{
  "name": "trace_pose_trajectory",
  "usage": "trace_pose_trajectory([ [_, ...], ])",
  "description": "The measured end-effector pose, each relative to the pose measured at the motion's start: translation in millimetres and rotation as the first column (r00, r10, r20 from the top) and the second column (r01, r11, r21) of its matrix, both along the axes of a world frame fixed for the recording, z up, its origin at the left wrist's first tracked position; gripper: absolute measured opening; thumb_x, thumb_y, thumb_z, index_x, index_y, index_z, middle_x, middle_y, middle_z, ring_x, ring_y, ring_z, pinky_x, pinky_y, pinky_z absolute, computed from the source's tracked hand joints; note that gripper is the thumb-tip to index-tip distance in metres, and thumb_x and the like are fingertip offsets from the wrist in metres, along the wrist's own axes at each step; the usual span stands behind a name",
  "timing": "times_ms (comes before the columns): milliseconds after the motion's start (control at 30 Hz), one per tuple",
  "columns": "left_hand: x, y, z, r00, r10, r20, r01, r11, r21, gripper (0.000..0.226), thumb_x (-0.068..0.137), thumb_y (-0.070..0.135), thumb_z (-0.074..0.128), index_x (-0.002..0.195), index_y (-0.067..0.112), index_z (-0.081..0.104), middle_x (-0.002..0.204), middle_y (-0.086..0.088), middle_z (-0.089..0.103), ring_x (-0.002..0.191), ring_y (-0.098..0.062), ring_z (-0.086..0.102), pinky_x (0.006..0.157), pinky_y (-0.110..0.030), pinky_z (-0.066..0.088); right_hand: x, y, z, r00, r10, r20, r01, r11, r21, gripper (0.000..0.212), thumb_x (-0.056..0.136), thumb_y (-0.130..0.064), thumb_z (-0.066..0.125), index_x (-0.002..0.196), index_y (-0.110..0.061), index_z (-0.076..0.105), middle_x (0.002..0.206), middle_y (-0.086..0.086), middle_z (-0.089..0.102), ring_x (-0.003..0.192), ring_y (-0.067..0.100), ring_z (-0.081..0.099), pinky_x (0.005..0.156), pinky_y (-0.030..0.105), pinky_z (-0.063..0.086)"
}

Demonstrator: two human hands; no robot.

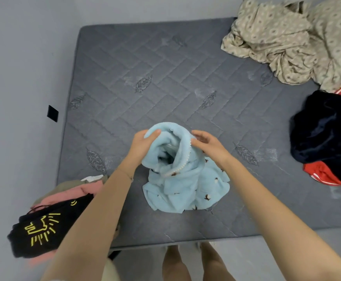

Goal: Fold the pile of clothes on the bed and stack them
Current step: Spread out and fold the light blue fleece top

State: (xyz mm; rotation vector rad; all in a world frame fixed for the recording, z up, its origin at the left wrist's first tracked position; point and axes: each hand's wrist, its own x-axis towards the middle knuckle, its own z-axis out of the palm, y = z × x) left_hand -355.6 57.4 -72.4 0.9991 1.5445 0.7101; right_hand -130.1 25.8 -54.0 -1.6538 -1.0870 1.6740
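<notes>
Pale blue fleece zip jacket [185,185] hangs near the bed's front edge, its hem bunched on the grey quilted mattress [165,78]. The left hand [143,145] and right hand [208,142] each have their grip clamped on its collar. It looks soft, light and floppy, so it is probably best held at the shoulders. Bare mattress lies beyond, with the folded black-and-pink clothes stack [43,226] to the left and the navy-and-red unfolded pile [323,134] to the right.
</notes>
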Motion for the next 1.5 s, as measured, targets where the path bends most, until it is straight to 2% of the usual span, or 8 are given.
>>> trace_pose_trajectory([
  [200, 20.4, 8.8, 26.3, 0.996, 0.037, -0.075, -0.035, 0.999, 0.025, 0.026, 0.091, 0.030, 0.065, 0.082, 0.006, 0.061, 0.082, -0.010, 0.058, 0.075, -0.019, 0.052, 0.068, -0.033, 0.042, -7.1, -10.1, 13.6, 0.993, -0.112, -0.023, 0.113, 0.989, 0.092, 0.027, 0.092, -0.031, 0.064, 0.117, -0.020, 0.063, 0.113, -0.009, 0.063, 0.106, 0.008, 0.057, 0.078, 0.006, 0.045],
  [400, 24.9, 11.6, 48.8, 0.998, 0.049, 0.028, -0.050, 0.998, 0.031, 0.028, 0.090, 0.033, 0.068, 0.082, 0.008, 0.058, 0.082, -0.011, 0.058, 0.075, -0.020, 0.053, 0.067, -0.033, 0.044, -13.1, -17.0, 5.2, 0.937, 0.003, 0.350, -0.024, 0.998, 0.057, 0.034, 0.088, -0.035, 0.070, 0.108, -0.008, 0.063, 0.103, 0.003, 0.065, 0.095, 0.019, 0.060, 0.080, 0.034, 0.050],
  [533, 12.0, 12.3, 55.9, 0.997, 0.075, 0.026, -0.075, 0.997, 0.017, 0.030, 0.089, 0.035, 0.068, 0.080, 0.009, 0.058, 0.081, -0.008, 0.060, 0.074, -0.019, 0.055, 0.063, -0.030, 0.045, -5.0, -9.2, 11.6, 0.969, -0.245, 0.047, 0.245, 0.969, -0.006, 0.013, 0.091, -0.020, 0.067, 0.094, -0.007, 0.064, 0.091, 0.010, 0.066, 0.085, 0.023, 0.062, 0.075, 0.036, 0.052],
  [833, -6.5, 16.9, 79.7, 0.957, 0.275, 0.091, -0.277, 0.961, 0.011, 0.034, 0.094, 0.040, 0.060, 0.093, 0.006, 0.065, 0.092, -0.011, 0.068, 0.079, -0.022, 0.064, 0.072, -0.033, 0.053, -10.6, 16.9, 44.8, 0.872, -0.365, -0.326, 0.272, 0.915, -0.297, 0.009, 0.093, -0.010, 0.062, 0.093, -0.001, 0.064, 0.081, 0.009, 0.071, 0.064, 0.014, 0.070, 0.053, 0.024, 0.056],
  [1033, 0.3, 21.6, 116.0, 0.944, 0.299, 0.137, -0.317, 0.938, 0.139, 0.030, 0.093, 0.040, 0.061, 0.090, 0.010, 0.058, 0.085, -0.011, 0.059, 0.076, -0.019, 0.057, 0.068, -0.032, 0.048, -22.0, 28.6, 55.3, 0.962, -0.165, 0.218, 0.181, 0.982, -0.055, 0.024, 0.088, -0.012, 0.069, 0.074, -0.006, 0.050, 0.068, 0.008, 0.051, 0.057, 0.016, 0.049, 0.050, 0.025, 0.046],
  [1300, -5.1, 24.5, 162.3, 0.920, 0.359, 0.160, -0.390, 0.880, 0.272, 0.032, 0.094, 0.040, 0.058, 0.082, 0.010, 0.054, 0.082, -0.008, 0.055, 0.073, -0.017, 0.053, 0.068, -0.032, 0.045, -38.4, 34.5, 82.0, 0.971, -0.239, 0.007, 0.236, 0.955, -0.180, 0.017, 0.094, -0.017, 0.062, 0.087, -0.002, 0.057, 0.083, 0.014, 0.059, 0.065, 0.022, 0.061, 0.052, 0.033, 0.057],
  [1433, -11.7, 30.8, 186.9, 0.894, 0.415, 0.168, -0.447, 0.806, 0.387, 0.033, 0.095, 0.039, 0.058, 0.080, 0.011, 0.050, 0.079, -0.007, 0.050, 0.071, -0.015, 0.049, 0.064, -0.028, 0.042, -33.3, 39.0, 113.6, 0.963, 0.162, 0.217, -0.108, 0.965, -0.239, 0.032, 0.090, -0.027, 0.068, 0.088, 0.004, 0.062, 0.070, 0.018, 0.070, 0.050, 0.020, 0.067, 0.044, 0.025, 0.053],
  [1500, -11.4, 31.6, 194.8, 0.897, 0.410, 0.165, -0.440, 0.796, 0.415, 0.033, 0.094, 0.039, 0.058, 0.080, 0.011, 0.049, 0.079, -0.007, 0.050, 0.071, -0.015, 0.049, 0.063, -0.027, 0.042, -32.8, 34.4, 117.9, 0.974, 0.187, 0.124, -0.144, 0.945, -0.294, 0.032, 0.091, -0.023, 0.067, 0.096, 0.009, 0.062, 0.073, 0.021, 0.072, 0.056, 0.022, 0.070, 0.048, 0.026, 0.056],
])
